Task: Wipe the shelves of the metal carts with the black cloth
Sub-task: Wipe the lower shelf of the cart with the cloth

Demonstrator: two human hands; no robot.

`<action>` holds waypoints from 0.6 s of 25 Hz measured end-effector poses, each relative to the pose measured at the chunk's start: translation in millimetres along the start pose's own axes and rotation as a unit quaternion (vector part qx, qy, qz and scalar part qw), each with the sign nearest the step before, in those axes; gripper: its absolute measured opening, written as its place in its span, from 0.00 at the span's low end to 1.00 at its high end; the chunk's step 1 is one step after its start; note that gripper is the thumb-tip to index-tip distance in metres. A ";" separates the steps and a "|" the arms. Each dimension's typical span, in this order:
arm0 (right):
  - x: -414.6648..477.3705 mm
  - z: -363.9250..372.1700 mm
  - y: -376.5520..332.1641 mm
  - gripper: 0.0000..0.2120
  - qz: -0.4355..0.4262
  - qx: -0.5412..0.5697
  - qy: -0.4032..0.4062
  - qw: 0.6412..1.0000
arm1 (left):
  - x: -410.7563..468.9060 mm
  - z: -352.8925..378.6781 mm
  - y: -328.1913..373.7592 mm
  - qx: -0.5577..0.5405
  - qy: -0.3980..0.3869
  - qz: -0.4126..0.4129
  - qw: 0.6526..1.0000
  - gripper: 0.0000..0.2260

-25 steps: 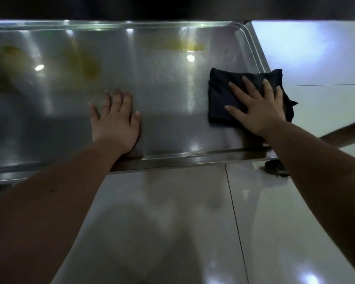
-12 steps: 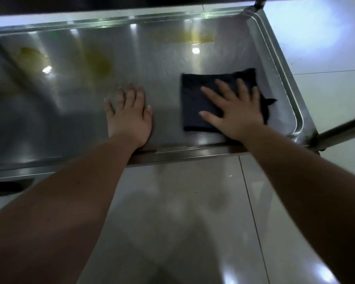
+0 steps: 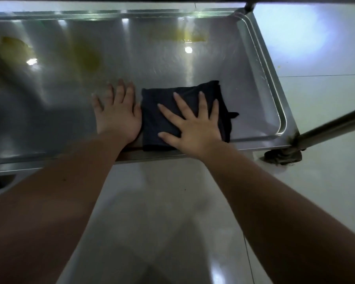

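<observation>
Head view, looking down: a metal cart shelf with a raised rim. A folded black cloth lies at the shelf's front edge, right of centre. 2 hands rest there. The right hand presses flat on the cloth, fingers straight and spread. The left hand lies flat on bare shelf, gripping nothing, right against the cloth. Yellowish smears mark the shelf's back. A cart leg rises at the shelf's front right corner.

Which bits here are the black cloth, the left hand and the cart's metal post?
black cloth (image 3: 152, 121): head view, the uncovered left part of the fabric.
left hand (image 3: 117, 117): head view, the back of the hand.
metal post (image 3: 332, 125): head view, midway along the tube.
</observation>
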State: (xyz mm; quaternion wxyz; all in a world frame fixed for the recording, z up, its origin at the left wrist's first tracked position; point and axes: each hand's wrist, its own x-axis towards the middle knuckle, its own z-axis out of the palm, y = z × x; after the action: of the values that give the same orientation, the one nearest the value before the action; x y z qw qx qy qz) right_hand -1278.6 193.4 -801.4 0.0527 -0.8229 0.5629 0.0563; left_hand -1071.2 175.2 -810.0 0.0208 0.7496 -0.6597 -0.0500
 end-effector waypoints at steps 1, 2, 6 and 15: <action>0.5 -0.7 -4.1 0.35 -0.016 0.005 0.004 1.000 | -0.3 -0.5 -1.2 -0.005 0.002 0.003 1.000 0.26; -0.5 -2.3 4.4 0.35 -0.027 0.014 0.012 0.999 | -0.2 -1.4 -2.0 -0.011 0.003 0.005 1.000 0.26; -28.6 -5.3 108.4 0.35 0.031 0.026 0.037 0.998 | -0.5 -3.0 -3.0 -0.014 0.005 0.009 1.000 0.26; -23.4 -5.1 57.1 0.35 0.070 0.022 0.000 0.997 | 5.4 -17.3 -4.0 -0.035 -0.067 0.002 0.997 0.24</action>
State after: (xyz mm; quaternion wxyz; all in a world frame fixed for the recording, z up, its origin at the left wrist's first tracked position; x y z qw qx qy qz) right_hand -1340.1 193.6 -794.2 0.0662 -0.7805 0.6199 0.0474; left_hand -1064.8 169.8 -793.5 0.0033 0.7418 -0.6592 -0.1228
